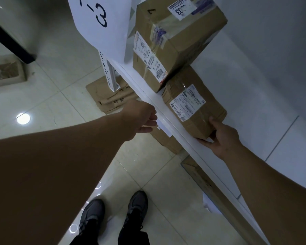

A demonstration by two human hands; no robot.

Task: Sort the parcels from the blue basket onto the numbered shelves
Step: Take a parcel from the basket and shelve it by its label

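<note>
Two brown cardboard parcels sit on a white shelf (171, 124). The nearer parcel (193, 105) lies flat with a white label on top. My right hand (219, 137) grips its near corner, thumb on top and fingers along the shelf edge. The larger parcel (175, 41) behind it carries taped labels and leans partly over the nearer one. My left hand (143, 119) hovers at the shelf's front edge with fingers loosely extended, holding nothing. A white sign (102, 20) marked "1-3" hangs above the shelf. The blue basket is out of view.
Flattened cardboard (111, 96) lies on the tiled floor under the shelf beside a white slotted upright (108, 75). More boxes (198, 174) sit on a lower level. Another box (5, 71) rests on the floor at left. My shoes (113, 214) stand close to the shelf.
</note>
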